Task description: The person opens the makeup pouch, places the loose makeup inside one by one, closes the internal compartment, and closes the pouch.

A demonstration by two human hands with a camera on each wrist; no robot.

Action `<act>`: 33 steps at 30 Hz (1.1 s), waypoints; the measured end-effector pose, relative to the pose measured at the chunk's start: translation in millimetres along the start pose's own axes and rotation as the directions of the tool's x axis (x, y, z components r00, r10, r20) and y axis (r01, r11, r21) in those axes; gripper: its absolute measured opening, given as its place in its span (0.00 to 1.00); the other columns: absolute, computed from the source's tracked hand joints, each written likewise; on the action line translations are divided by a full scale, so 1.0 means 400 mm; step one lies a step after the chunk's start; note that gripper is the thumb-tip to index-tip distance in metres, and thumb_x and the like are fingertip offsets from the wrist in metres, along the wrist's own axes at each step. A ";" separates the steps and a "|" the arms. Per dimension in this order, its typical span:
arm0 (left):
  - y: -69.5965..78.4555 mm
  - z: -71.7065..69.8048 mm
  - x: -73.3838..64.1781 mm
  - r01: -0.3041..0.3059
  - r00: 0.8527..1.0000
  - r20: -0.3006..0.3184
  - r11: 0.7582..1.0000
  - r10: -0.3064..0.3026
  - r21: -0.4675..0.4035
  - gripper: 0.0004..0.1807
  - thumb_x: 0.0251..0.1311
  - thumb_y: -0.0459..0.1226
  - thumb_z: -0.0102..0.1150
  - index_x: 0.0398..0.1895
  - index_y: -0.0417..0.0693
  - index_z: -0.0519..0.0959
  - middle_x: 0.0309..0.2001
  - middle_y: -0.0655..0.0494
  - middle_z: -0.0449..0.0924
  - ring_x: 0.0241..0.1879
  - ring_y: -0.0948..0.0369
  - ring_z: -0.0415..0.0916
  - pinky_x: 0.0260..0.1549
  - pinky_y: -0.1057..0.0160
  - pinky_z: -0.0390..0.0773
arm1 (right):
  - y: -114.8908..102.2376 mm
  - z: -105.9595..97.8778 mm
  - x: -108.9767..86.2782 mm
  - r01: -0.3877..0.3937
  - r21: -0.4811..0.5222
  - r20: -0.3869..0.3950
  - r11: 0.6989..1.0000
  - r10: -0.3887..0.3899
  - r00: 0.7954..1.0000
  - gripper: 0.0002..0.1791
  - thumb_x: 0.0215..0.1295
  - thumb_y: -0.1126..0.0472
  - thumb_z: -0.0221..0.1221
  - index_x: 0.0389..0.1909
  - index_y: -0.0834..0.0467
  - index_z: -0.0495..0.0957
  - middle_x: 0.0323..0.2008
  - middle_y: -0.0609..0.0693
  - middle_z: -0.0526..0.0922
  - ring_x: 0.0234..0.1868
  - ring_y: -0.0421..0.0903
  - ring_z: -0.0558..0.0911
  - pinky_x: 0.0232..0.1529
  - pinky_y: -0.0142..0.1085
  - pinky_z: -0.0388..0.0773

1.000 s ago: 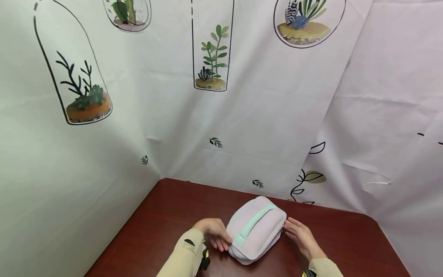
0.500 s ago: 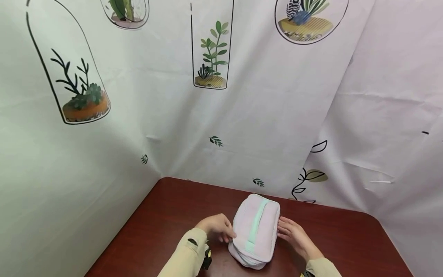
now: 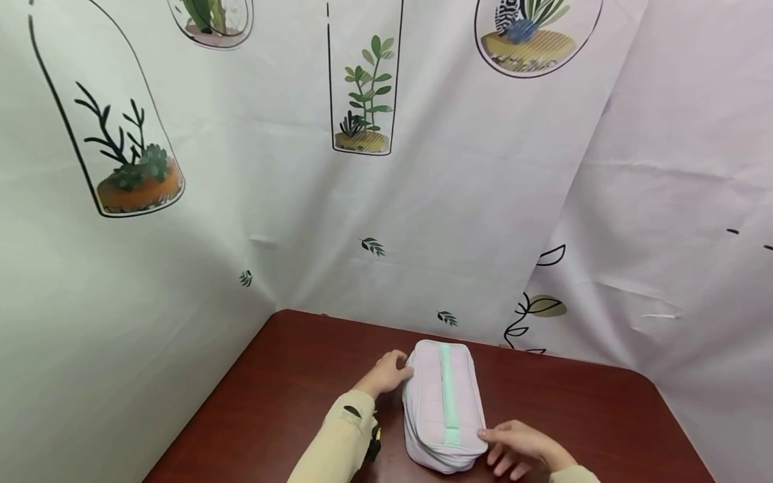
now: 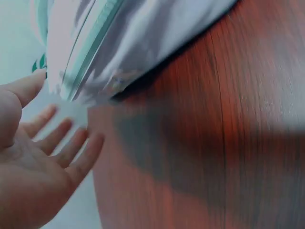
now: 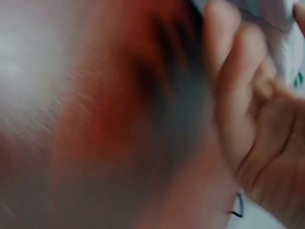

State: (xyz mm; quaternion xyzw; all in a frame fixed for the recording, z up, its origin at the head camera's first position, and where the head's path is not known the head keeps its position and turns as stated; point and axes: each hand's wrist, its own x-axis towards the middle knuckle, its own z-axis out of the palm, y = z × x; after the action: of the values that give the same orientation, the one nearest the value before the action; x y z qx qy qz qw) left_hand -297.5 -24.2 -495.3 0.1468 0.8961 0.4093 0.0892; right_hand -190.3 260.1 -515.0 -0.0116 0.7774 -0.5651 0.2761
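A pale lilac zipped pouch lies on the table, its long side running away from me, with a mint-green strap along the top. My left hand is at its far left edge, the thumb close to the top seam. In the left wrist view the fingers are spread apart beside the pouch's zipped side. At the near right corner is my right hand, its thumb at the top edge and the other fingers loosely bent beside the pouch. Blur in the right wrist view hides their exact contact.
The reddish-brown wooden table extends on both sides of the pouch. A white cloth backdrop with printed plants rises behind the table and along its left side.
The pouch has turned counterclockwise, so its strap now points nearly straight away from me. My left hand has moved to the far left edge, my right hand toward the near right corner.
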 end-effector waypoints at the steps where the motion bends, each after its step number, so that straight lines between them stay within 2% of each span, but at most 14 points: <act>1: -0.004 0.006 0.005 -0.016 1.000 0.011 1.000 0.016 -0.002 0.20 0.62 0.39 0.55 0.54 0.35 0.71 0.53 0.38 0.69 0.53 0.43 0.66 0.49 0.46 0.67 | 0.006 0.005 0.000 0.012 0.018 0.050 1.000 -0.013 0.999 0.21 0.66 0.47 0.52 0.34 0.63 0.76 0.26 0.53 0.82 0.23 0.42 0.82 0.17 0.29 0.74; 4: -0.009 0.015 0.010 -0.041 0.997 0.066 0.999 0.039 0.025 0.27 0.62 0.40 0.55 0.64 0.42 0.67 0.66 0.38 0.56 0.64 0.38 0.51 0.56 0.40 0.58 | 0.017 0.014 0.008 0.051 0.105 0.113 0.993 -0.063 0.992 0.17 0.67 0.50 0.52 0.34 0.62 0.77 0.28 0.54 0.83 0.24 0.42 0.83 0.19 0.28 0.75; 7: -0.007 0.008 -0.001 -0.020 0.995 0.100 0.993 0.008 0.118 0.27 0.59 0.45 0.58 0.63 0.51 0.70 0.69 0.40 0.51 0.65 0.39 0.47 0.54 0.36 0.56 | 0.022 0.006 0.010 0.065 0.123 0.056 0.990 -0.072 0.996 0.15 0.66 0.52 0.53 0.33 0.61 0.77 0.26 0.51 0.83 0.22 0.39 0.81 0.18 0.27 0.73; 11: -0.003 -0.021 -0.012 -0.025 0.999 0.047 0.972 0.014 0.235 0.19 0.56 0.47 0.61 0.51 0.53 0.80 0.66 0.42 0.56 0.66 0.42 0.46 0.55 0.37 0.56 | 0.013 -0.024 0.017 0.032 0.152 -0.137 0.988 -0.011 0.991 0.14 0.65 0.54 0.55 0.31 0.62 0.77 0.21 0.47 0.80 0.19 0.38 0.80 0.17 0.26 0.72; 13: -0.002 -0.035 -0.015 -0.054 0.998 0.032 0.967 0.048 0.250 0.14 0.57 0.46 0.61 0.43 0.50 0.84 0.63 0.42 0.62 0.65 0.43 0.50 0.55 0.41 0.58 | 0.003 -0.040 0.026 0.044 0.200 -0.275 0.979 0.013 0.961 0.13 0.64 0.57 0.56 0.32 0.66 0.78 0.20 0.48 0.79 0.20 0.40 0.81 0.19 0.28 0.74; 14: -0.003 -0.040 -0.015 -0.073 0.997 0.032 0.967 0.067 0.245 0.12 0.58 0.45 0.60 0.37 0.48 0.86 0.58 0.44 0.67 0.62 0.46 0.57 0.54 0.46 0.63 | -0.004 -0.048 0.031 0.059 0.230 -0.339 0.971 0.023 0.940 0.14 0.64 0.59 0.55 0.34 0.69 0.77 0.20 0.49 0.79 0.21 0.41 0.81 0.21 0.30 0.76; 16: -0.010 -0.047 -0.016 -0.102 0.994 0.048 0.972 0.094 0.213 0.14 0.59 0.42 0.59 0.26 0.41 0.85 0.41 0.49 0.76 0.46 0.53 0.70 0.41 0.56 0.71 | -0.017 -0.059 0.042 0.103 0.283 -0.447 0.954 0.036 0.894 0.15 0.65 0.63 0.53 0.41 0.75 0.75 0.22 0.52 0.79 0.25 0.43 0.82 0.27 0.35 0.79; 18: -0.023 -0.053 -0.018 -0.110 0.993 0.071 0.979 0.100 0.169 0.16 0.60 0.40 0.58 0.20 0.37 0.82 0.23 0.55 0.72 0.27 0.60 0.69 0.26 0.64 0.69 | -0.027 -0.067 0.052 0.140 0.293 -0.508 0.946 0.030 0.861 0.19 0.67 0.65 0.51 0.50 0.78 0.69 0.29 0.56 0.81 0.31 0.46 0.82 0.36 0.40 0.79; 20: -0.036 -0.062 -0.020 -0.095 0.993 0.084 0.989 0.085 0.116 0.17 0.60 0.39 0.57 0.18 0.37 0.80 0.16 0.60 0.62 0.18 0.64 0.59 0.18 0.67 0.61 | -0.036 -0.072 0.063 0.159 0.288 -0.508 0.944 0.010 0.861 0.25 0.69 0.63 0.48 0.59 0.78 0.60 0.41 0.65 0.79 0.43 0.53 0.80 0.48 0.45 0.74; 21: -0.043 -0.066 -0.022 -0.075 0.993 0.093 0.995 0.068 0.072 0.16 0.60 0.39 0.57 0.20 0.36 0.79 0.15 0.60 0.62 0.17 0.64 0.59 0.18 0.67 0.60 | -0.040 -0.073 0.068 0.161 0.271 -0.499 0.949 -0.005 0.867 0.28 0.70 0.61 0.47 0.62 0.77 0.56 0.48 0.68 0.76 0.51 0.56 0.77 0.54 0.48 0.69; 23: -0.055 -0.071 -0.029 -0.030 0.995 0.099 0.999 0.031 -0.015 0.14 0.60 0.39 0.57 0.26 0.34 0.77 0.19 0.57 0.67 0.21 0.61 0.66 0.21 0.66 0.65 | -0.046 -0.071 0.080 0.163 0.210 -0.482 0.964 -0.042 0.875 0.31 0.71 0.58 0.46 0.65 0.75 0.51 0.60 0.71 0.64 0.62 0.61 0.64 0.61 0.53 0.58; 25: -0.069 -0.072 -0.036 0.022 0.994 0.111 0.993 -0.010 -0.113 0.15 0.60 0.40 0.57 0.36 0.33 0.73 0.28 0.50 0.72 0.29 0.55 0.72 0.28 0.61 0.71 | -0.051 -0.062 0.092 0.157 0.184 -0.470 0.970 -0.053 0.881 0.35 0.71 0.54 0.45 0.67 0.74 0.47 0.65 0.73 0.52 0.66 0.65 0.54 0.63 0.55 0.52; 29: -0.097 -0.049 -0.057 0.103 0.982 0.180 0.961 -0.057 -0.255 0.27 0.61 0.40 0.56 0.54 0.28 0.63 0.48 0.36 0.72 0.47 0.44 0.72 0.40 0.48 0.74 | -0.049 -0.036 0.105 0.118 0.204 -0.479 0.972 -0.007 0.878 0.42 0.68 0.49 0.47 0.66 0.76 0.42 0.64 0.75 0.47 0.65 0.67 0.53 0.62 0.55 0.53; 33: -0.108 -0.023 -0.075 0.105 0.970 0.240 0.949 -0.032 -0.297 0.27 0.61 0.38 0.55 0.58 0.28 0.63 0.56 0.33 0.68 0.55 0.43 0.68 0.47 0.44 0.70 | -0.039 -0.024 0.114 0.158 0.302 -0.449 0.940 -0.006 0.894 0.45 0.68 0.47 0.47 0.67 0.76 0.37 0.65 0.75 0.43 0.67 0.65 0.48 0.64 0.55 0.48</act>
State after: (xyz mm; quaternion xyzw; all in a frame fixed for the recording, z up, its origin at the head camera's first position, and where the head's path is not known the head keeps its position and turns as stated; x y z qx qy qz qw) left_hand -280.1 -67.4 -520.9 0.1466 0.8094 0.5204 0.2292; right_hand -237.5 247.8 -518.3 0.1299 0.7123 -0.6866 0.0662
